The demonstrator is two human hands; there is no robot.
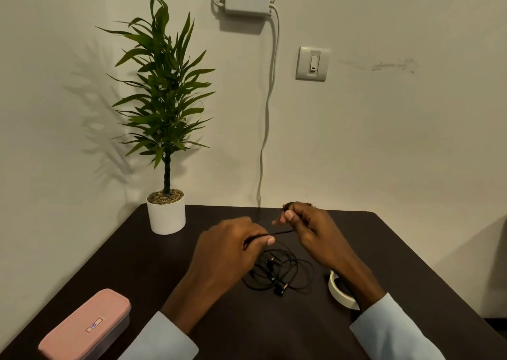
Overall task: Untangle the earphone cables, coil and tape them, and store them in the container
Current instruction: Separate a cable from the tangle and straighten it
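Coiling looks to be the step in hand, judging by how the cable runs between the two hands above the dark, matte rectangular worktop. By the far left corner stands a tall green leafy plant in a white round pot, well clear of the work. At the near left corner lies the pink-lidded oblong plastic container, lid on, well apart from the hands. The left hand pinches a stretch of the thin black earphone cable between thumb and curled fingers; the right hand, a little nearer the far edge, has its grip closed on the same strand, with what seems a small dark bundle at its fingertips, though whether that is wound cable I cannot tell. A short taut length joins the two hands. Most of the cable lies in a loose tangle on the worktop mid-way, just below the hands, earbuds showing among the loops. A white roll of adhesive tape sits just right of the tangle, partly under the right forearm.

The next move probably calls for drawing slack up from the heap without tightening its knots. Open room lies along the near edge and the right side; the tape is close enough to be nudged by the sleeve.
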